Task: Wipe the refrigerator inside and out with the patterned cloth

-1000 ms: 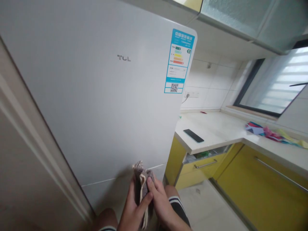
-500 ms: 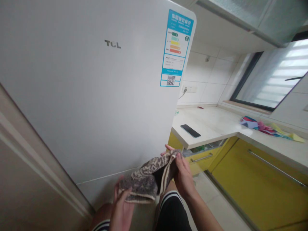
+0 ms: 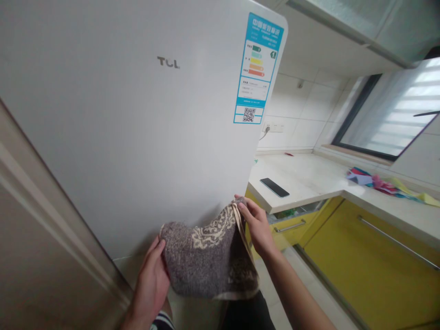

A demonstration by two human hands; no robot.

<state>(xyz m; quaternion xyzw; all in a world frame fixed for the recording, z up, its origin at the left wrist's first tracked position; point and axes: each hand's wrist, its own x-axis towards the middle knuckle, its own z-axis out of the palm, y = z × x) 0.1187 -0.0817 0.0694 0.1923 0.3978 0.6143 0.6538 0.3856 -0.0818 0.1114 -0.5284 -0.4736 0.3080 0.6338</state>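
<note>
A brown-grey patterned cloth (image 3: 206, 256) hangs spread out between my two hands, just in front of the white fridge door (image 3: 130, 137). My left hand (image 3: 149, 279) grips the cloth's lower left edge with its fingers closed. My right hand (image 3: 256, 224) pinches the upper right corner, close to the fridge's right edge. The cloth has a pale woven band along its top and a cream border.
A blue energy label (image 3: 259, 68) is stuck at the fridge's upper right. A pale counter (image 3: 309, 178) to the right carries a dark phone (image 3: 274, 187) and bright cloths (image 3: 388, 185). Yellow cabinets (image 3: 371, 266) and a part-open drawer (image 3: 292, 219) sit below; a window (image 3: 392, 123) is behind.
The cloth was bunched up between both hands low in front of me. My hands have moved apart and upward, and the cloth is now unfolded and held spread out.
</note>
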